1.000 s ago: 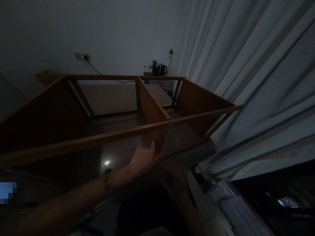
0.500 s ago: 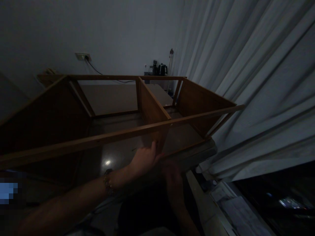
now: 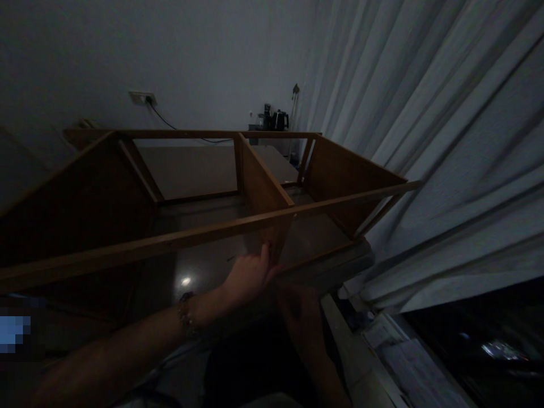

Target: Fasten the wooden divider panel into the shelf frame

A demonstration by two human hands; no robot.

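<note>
The cabinet frame stands joined but unpanelled; at the near end of its divider the left hand rests open, while the right hand just below is too shadowed to read.

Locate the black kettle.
Head view, upper centre: the black kettle stands by the far wall, just left of the white curtain, beyond the brown wooden frame.

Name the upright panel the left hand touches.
The middle divider: the left hand meets its near edge; left end panel and right end panel stand apart.
</note>
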